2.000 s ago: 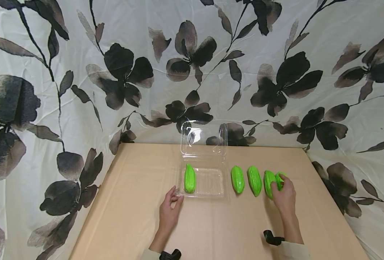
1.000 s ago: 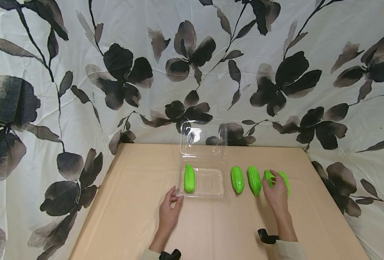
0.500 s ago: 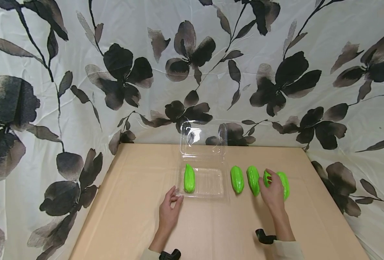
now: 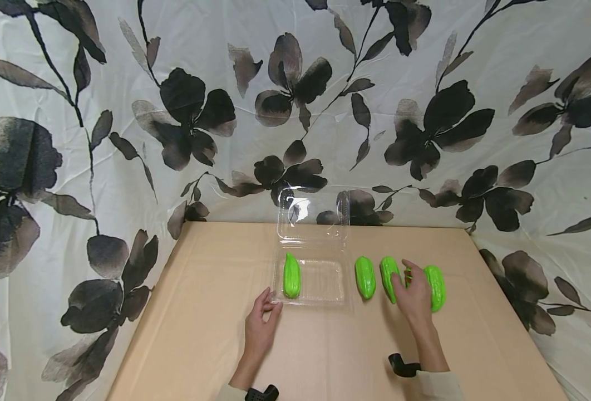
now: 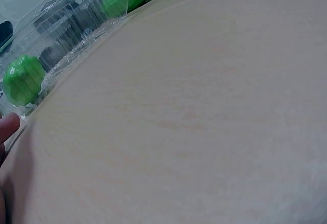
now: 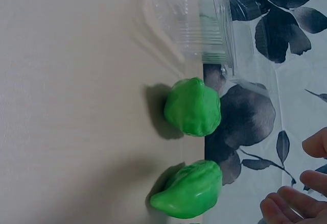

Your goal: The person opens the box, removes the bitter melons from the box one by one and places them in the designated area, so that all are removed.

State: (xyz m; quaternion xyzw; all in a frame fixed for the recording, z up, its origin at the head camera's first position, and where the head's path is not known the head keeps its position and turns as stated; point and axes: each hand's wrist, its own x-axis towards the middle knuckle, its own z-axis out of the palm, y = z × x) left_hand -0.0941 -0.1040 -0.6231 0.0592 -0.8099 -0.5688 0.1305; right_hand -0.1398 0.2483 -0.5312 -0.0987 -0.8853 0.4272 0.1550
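A clear plastic clamshell box (image 4: 309,303) lies with its lid raised at the back; one shiny, ribbed green bitter melon (image 4: 291,275) sits in its left side. My left hand (image 4: 261,326) pinches the box's front left corner, and its fingertip (image 5: 9,126) shows beside the box in the left wrist view. Right of the box is a row of similar melons: the nearest melon (image 4: 365,277), a second melon (image 4: 388,278), one mostly hidden behind my right hand, and the end melon (image 4: 434,288). My right hand (image 4: 413,295) hovers over the hidden one, fingers loosely spread and holding nothing.
The light wooden table (image 4: 215,278) ends at the back against a floral curtain (image 4: 295,111). The raised clear lid (image 4: 313,214) stands close to that curtain. A black wrist camera (image 4: 404,366) sits by the right sleeve.
My right hand has moved left from the end melon to above the one beside it, uncovering the end melon. The left hand and the box have not moved.
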